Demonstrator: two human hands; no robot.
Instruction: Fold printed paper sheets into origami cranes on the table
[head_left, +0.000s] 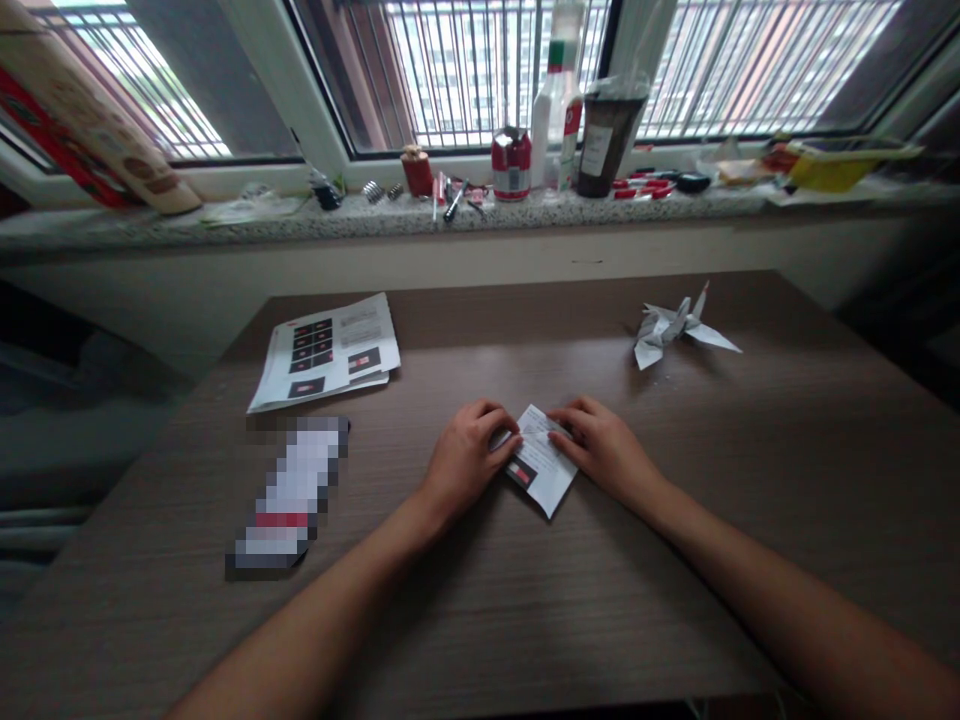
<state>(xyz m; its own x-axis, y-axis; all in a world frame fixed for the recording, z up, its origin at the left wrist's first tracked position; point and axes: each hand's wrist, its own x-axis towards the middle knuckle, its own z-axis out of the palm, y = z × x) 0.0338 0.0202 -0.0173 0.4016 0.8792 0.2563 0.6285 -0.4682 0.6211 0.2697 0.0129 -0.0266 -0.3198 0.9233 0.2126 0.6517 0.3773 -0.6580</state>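
Observation:
A small folded sheet of printed paper (551,480) lies at the middle of the brown table, one corner pointing toward me. It is white, with printed text and a dark picture with a red spot. My left hand (474,445) grips its left edge, thumb and fingers pinched together. On the opposite edge, my right hand (596,440) has its thumb and curled fingers closed on the paper. The fingertips partly hide both side corners. Farther off at the right stands a folded paper crane (679,328) made of similar printed paper.
A stack of printed sheets (330,350) lies at the back left of the table (465,610). Nearer me is a blurred-out phone-like object (289,495). Along the stone windowsill (262,228) stand a red can (511,165), a dark cup (606,140), bottles and a yellow basket (836,170).

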